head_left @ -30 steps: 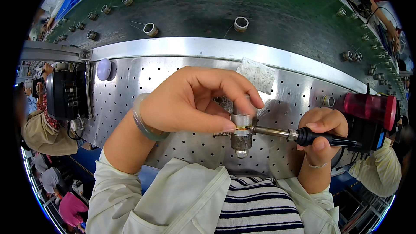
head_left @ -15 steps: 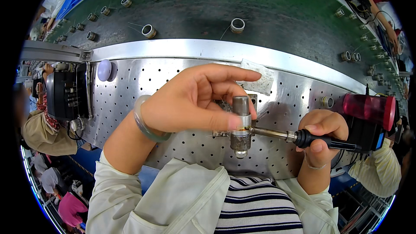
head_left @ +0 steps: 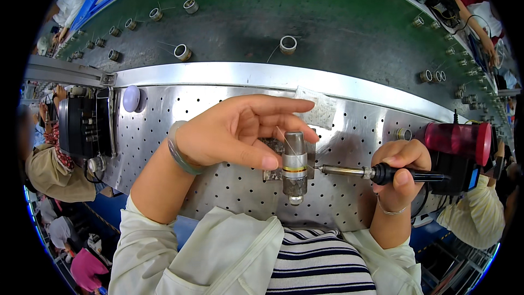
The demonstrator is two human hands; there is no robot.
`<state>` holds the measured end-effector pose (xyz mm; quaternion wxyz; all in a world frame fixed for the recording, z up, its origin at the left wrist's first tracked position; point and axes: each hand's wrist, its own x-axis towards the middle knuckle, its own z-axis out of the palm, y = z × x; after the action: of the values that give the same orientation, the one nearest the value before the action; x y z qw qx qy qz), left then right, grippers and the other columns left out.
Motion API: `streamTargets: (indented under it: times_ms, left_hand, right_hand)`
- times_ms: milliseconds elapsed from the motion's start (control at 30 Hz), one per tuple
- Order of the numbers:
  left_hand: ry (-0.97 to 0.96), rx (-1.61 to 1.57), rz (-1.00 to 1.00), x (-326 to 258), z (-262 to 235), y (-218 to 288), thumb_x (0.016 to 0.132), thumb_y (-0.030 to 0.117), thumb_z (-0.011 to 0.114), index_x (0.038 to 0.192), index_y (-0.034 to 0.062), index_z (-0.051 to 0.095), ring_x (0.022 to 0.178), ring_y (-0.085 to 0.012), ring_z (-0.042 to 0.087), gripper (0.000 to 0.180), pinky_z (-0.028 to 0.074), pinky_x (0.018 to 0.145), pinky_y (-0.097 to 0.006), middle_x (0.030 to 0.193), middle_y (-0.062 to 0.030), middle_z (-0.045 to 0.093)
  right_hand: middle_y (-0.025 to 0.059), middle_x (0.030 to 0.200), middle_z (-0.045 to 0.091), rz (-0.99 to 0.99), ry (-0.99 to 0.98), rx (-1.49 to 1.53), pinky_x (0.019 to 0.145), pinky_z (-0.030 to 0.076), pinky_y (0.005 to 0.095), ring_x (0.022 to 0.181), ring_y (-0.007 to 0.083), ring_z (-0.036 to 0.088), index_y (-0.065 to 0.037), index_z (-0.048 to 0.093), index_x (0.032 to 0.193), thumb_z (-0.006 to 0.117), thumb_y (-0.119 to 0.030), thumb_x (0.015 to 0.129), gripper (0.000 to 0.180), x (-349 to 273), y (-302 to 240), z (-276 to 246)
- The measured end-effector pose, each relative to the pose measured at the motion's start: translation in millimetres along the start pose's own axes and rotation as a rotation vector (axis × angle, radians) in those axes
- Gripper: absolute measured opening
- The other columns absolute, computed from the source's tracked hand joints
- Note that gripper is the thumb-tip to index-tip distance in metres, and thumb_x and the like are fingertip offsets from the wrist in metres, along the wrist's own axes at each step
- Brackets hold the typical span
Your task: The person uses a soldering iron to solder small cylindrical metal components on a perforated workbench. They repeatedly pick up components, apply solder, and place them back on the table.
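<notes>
A metal ring with a yellow band point(head_left: 295, 165) sits around an upright-looking metal post point(head_left: 295, 141) with a rounded lower end, mounted at a block on the perforated worktop. Thin wire strands stick up from the ring. To its left is my left hand point(head_left: 234, 134), its thumb apart from the fingers and the fingertips behind and beside the post; nothing shows gripped in it. My right hand point(head_left: 403, 166) holds a soldering iron point(head_left: 382, 173) by its black handle. The iron's tip points left, just to the right of the ring; whether it touches cannot be made out.
Beyond the metal rail point(head_left: 245, 72) runs a green belt point(head_left: 234, 27) carrying several wired rings. A pink cylinder point(head_left: 456, 141) and a loose ring point(head_left: 404, 134) are at right. A lilac knob point(head_left: 131, 98), a black device point(head_left: 82, 123) and a whitish pad point(head_left: 316, 108) lie around the worktop.
My left thumb has come off the ring and the hand has opened slightly. The iron's tip has drawn back a little to the right of the ring. The whole view has shifted slightly.
</notes>
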<state>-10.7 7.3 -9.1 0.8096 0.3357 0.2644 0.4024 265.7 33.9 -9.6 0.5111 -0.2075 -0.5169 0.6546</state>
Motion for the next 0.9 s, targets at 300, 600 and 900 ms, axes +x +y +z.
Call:
streamTargets:
  times_ms: [300, 600, 900]
  left_hand:
    - [0.052, 0.025, -0.083, -1, 5, -2, 0.071, -0.006, 0.069, 0.137, -0.0068, 0.035, 0.086, -0.0164, 0.065, 0.074, 0.051, 0.077, -0.023, 0.101, -0.0223, 0.064]
    - [0.071, 0.017, -0.060, 0, 12, -2, 0.071, -0.001, 0.072, 0.135, -0.0053, 0.038, 0.086, -0.0126, 0.062, 0.073, 0.049, 0.074, -0.019, 0.103, -0.0184, 0.062]
    - [0.111, 0.027, -0.083, -1, 14, 0, 0.069, 0.000, 0.075, 0.135, -0.0054, 0.040, 0.086, -0.0117, 0.061, 0.075, 0.050, 0.073, -0.019, 0.100, -0.0158, 0.063]
  right_hand:
    - [0.0122, 0.068, 0.060, 0.015, -0.019, -0.066, 0.046, 0.046, 0.0229, 0.049, 0.0151, 0.056, 0.004, 0.057, 0.084, 0.073, -0.009, 0.077, 0.022, -2, 1, 2]
    - [0.0116, 0.068, 0.060, 0.007, -0.022, -0.039, 0.046, 0.046, 0.0233, 0.050, 0.0153, 0.057, 0.004, 0.058, 0.084, 0.073, -0.009, 0.076, 0.022, -2, 1, 2]
    - [0.0131, 0.069, 0.061, 0.011, -0.060, -0.032, 0.046, 0.047, 0.0241, 0.051, 0.0163, 0.059, 0.005, 0.058, 0.085, 0.073, -0.007, 0.075, 0.021, -1, 3, 2]
